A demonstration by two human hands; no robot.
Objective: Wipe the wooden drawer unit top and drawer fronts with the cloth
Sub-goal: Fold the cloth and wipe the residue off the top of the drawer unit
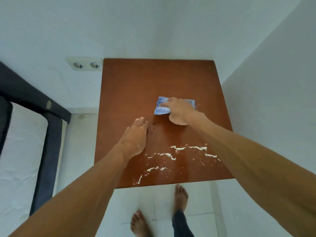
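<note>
Your right hand point(177, 111) presses the folded blue cloth point(161, 106) flat at centre frame on the reddish-brown wooden drawer unit top point(145, 82), fingers spread over it, while your left hand point(135, 137) rests flat-fingered to steady you.

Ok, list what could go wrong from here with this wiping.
The white flecks lie near the front edge of the wooden top; a stroke toward the person could push them onto the floor by the bare feet. The right hand presses the cloth farther back, so that patch may get missed.
</note>
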